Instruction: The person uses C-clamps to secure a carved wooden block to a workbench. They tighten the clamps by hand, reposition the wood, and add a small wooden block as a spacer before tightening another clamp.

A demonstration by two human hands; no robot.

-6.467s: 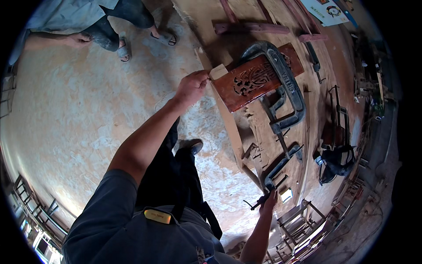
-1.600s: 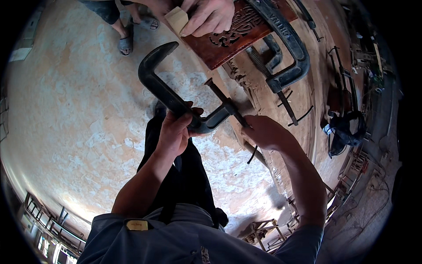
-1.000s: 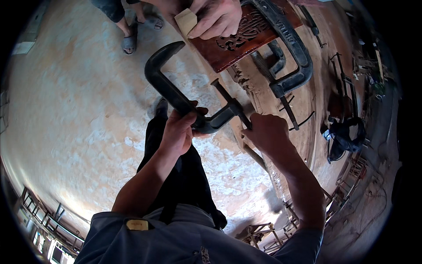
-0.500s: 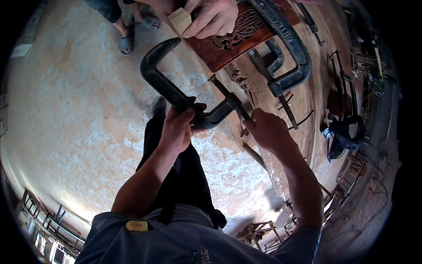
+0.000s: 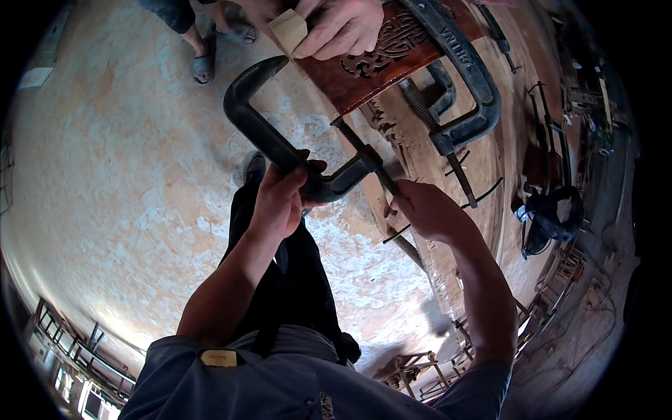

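Note:
My left hand (image 5: 283,199) is wrapped round the black frame of a large C-clamp (image 5: 260,129), held over the floor at the bench's left edge. My right hand (image 5: 428,211) is closed on the lower end of its threaded screw (image 5: 383,178). A thin dark rod (image 5: 396,234) sticks out below those fingers. The jaw gap holds nothing. Just beyond the screw tip lies a carved red-brown wooden panel (image 5: 357,89), apart from this clamp. A second C-clamp (image 5: 483,98) reaches over the panel. Another person's hand (image 5: 343,31) presses near a small pale wood block (image 5: 288,31) at the panel's edge.
The rough wooden bench (image 5: 483,238) runs along my right, with more clamps (image 5: 551,133) and a dark bundle (image 5: 549,220) farther right. The other person's sandalled foot (image 5: 203,66) stands at far left on the mottled floor (image 5: 133,175). Wooden frames (image 5: 420,367) stand behind right.
My right hand has turned and dropped slightly at the screw end; a thin rod now shows below its fingers. My left hand and the clamp frame stay nearly in place.

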